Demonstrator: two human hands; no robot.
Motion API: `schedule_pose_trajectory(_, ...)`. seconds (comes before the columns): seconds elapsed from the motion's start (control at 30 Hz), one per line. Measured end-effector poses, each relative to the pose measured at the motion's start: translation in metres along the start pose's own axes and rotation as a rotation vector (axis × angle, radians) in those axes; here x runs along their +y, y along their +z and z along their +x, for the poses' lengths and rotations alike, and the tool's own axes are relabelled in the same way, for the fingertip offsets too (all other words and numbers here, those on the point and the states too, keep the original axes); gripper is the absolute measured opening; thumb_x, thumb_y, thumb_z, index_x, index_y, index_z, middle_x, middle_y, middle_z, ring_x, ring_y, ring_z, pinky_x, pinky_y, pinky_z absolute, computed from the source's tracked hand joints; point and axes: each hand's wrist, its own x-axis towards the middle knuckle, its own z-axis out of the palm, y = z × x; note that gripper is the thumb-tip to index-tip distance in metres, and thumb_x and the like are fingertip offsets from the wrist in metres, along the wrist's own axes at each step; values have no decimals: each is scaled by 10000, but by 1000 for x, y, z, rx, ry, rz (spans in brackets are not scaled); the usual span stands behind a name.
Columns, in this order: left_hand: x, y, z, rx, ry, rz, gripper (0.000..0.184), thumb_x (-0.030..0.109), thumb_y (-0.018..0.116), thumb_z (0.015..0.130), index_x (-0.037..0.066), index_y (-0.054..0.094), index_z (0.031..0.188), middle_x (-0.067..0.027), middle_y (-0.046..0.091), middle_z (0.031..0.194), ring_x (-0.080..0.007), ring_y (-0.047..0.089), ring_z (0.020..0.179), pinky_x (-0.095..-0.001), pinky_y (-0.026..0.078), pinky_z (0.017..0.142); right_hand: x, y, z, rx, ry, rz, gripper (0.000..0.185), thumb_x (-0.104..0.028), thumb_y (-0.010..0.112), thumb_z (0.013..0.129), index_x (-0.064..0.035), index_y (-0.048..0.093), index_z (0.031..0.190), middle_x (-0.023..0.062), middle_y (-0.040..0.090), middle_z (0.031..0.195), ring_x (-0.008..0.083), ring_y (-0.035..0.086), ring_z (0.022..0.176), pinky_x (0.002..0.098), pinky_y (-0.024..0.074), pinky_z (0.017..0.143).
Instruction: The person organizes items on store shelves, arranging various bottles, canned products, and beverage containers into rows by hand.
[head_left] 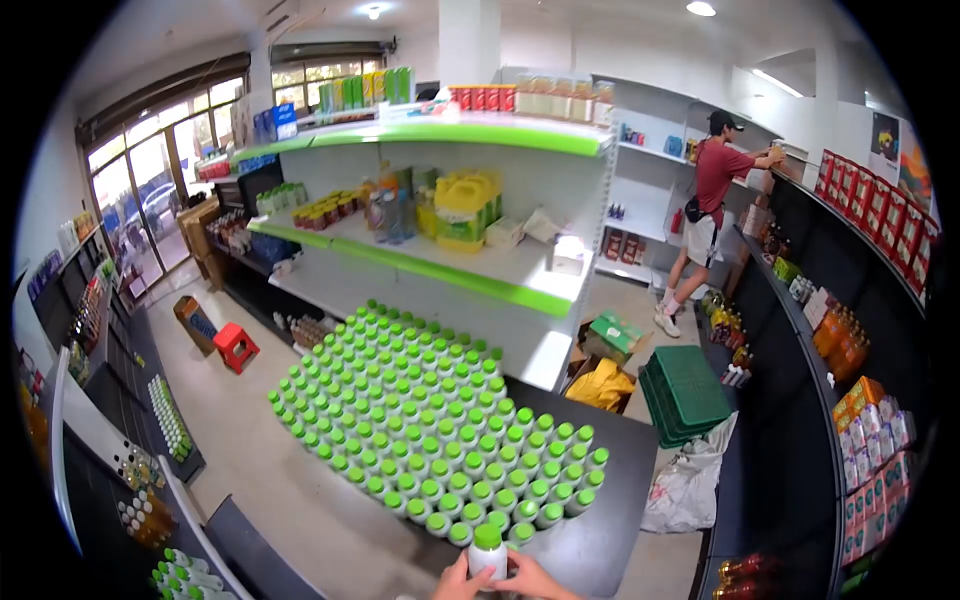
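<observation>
At the bottom centre, a white bottle with a green cap [487, 553] stands upright between my two hands. My left hand [456, 580] has its fingers against the bottle's left side, and my right hand [530, 577] presses on its right side. Just beyond the hands, many similar green-capped bottles [420, 400] stand in close rows on a dark grey surface [610, 530]. The held bottle is near the front edge of these rows.
White shelves with green edges [420, 272] rise behind the bottles, holding yellow jugs [462, 212]. Another person [712, 180] reaches to a shelf at the back right. Green crates [685, 390], a white sack [690, 490] and a red stool [235, 347] are on the floor.
</observation>
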Motion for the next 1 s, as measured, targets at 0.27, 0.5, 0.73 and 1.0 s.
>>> schedule_pose_trajectory(0.27,-5,-226,-60,121,-45,6,479,227,626,898,-19,465,1276,-114,598,1164,-184,561,1053,-333,431,933,-75,204,101,-115,-29,-92,651,-223,786,706,-18,520,1264,82,651,1045,142,596,937,313,469,863)
schedule_pose_trajectory(0.5,-43,-365,-87,298,54,-53,519,281,638,880,3,464,1282,-153,626,1111,-225,594,1051,-347,447,906,-88,338,182,-204,-152,-93,627,-273,768,698,-24,538,1226,89,651,944,152,589,771,305,489,742)
schedule_pose_trajectory(0.73,-91,-450,-49,259,-10,-77,481,247,583,927,-16,434,1301,-121,602,1159,-176,552,1075,-328,425,942,-83,389,263,-241,-58,-83,646,-227,790,711,-30,513,1260,89,645,1035,153,617,903,310,492,814)
schedule_pose_trajectory(1.0,-76,-595,45,179,-83,-64,512,267,579,934,-12,398,1323,-98,586,1119,-169,550,1006,-318,443,894,-98,446,430,-239,-86,-10,635,-176,782,711,-6,512,1259,101,643,1068,156,615,965,322,487,853)
